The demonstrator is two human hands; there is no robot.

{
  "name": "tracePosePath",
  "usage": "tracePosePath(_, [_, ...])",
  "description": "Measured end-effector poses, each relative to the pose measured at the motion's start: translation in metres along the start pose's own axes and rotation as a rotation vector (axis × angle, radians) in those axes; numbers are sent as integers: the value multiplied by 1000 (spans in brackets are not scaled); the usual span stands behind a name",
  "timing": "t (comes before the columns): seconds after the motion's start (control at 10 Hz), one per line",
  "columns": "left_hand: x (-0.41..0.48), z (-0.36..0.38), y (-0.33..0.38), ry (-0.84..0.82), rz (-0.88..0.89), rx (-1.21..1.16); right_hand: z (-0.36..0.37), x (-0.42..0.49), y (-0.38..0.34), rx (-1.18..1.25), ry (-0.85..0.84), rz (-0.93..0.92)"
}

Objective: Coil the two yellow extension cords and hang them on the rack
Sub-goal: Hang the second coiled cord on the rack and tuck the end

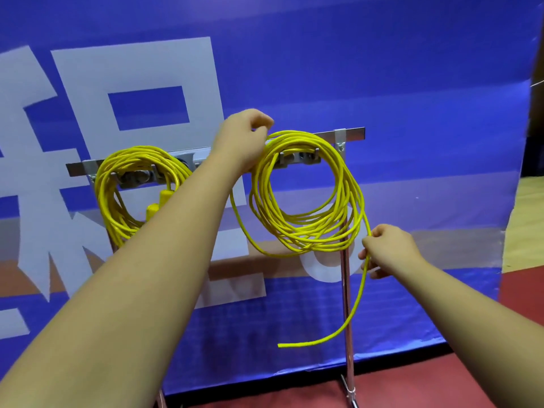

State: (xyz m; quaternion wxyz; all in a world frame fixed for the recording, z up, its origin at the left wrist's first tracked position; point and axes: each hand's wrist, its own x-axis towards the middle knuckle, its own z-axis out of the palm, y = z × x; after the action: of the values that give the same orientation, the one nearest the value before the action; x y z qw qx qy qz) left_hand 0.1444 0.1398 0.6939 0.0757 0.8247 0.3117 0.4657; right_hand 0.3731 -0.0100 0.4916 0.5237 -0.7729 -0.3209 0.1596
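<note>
Just right of the rack (pixel 354 134) post, the right hand (pixel 388 248) pinches the second cord (pixel 306 231) by its loose tail, which runs downward, then curls left (end hanging free). The left hand (pixel 244 139) grips that coil's top at the rack's bar. The first cord (pixel 117 201) hangs coiled at the bar's left end. Behind the rack is a blue banner (pixel 382 69); below it, red floor (pixel 412 387).

Large pale characters (pixel 135 66) are printed on the blue banner (pixel 397 69) — bold, blocky strokes with a square box near the top. They are cut by the left edge and partly covered, so none can be read surely.
</note>
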Motion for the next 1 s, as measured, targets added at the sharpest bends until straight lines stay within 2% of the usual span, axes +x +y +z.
tracePosePath(0.1, [-23,0,-27,141,-113,-23,7,-3,-1,-13,-22,-10])
tracePosePath(0.3, [-62,12,-45,171,-101,-9,19,-8,-4,-17,-30,-9])
tracePosePath(0.4, [-71,19,-45,201,-170,40,25,-9,-2,8,-37,9])
tracePosePath(0.5, [-78,28,-53,149,-259,-35,30,-9,-2,64,-98,58])
tracePosePath(0.6, [-82,31,-64,116,-309,-129,36,-13,-1,13,-155,81])
tracePosePath(0.8, [-67,20,-56,254,-138,-112,49,-18,10,-53,-215,108])
tracePosePath(0.9, [-55,24,-56,225,-7,-20,52,-21,13,-37,-214,109])
tracePosePath(1.0, [-63,16,-37,120,-59,124,55,-22,13,-21,-223,121])
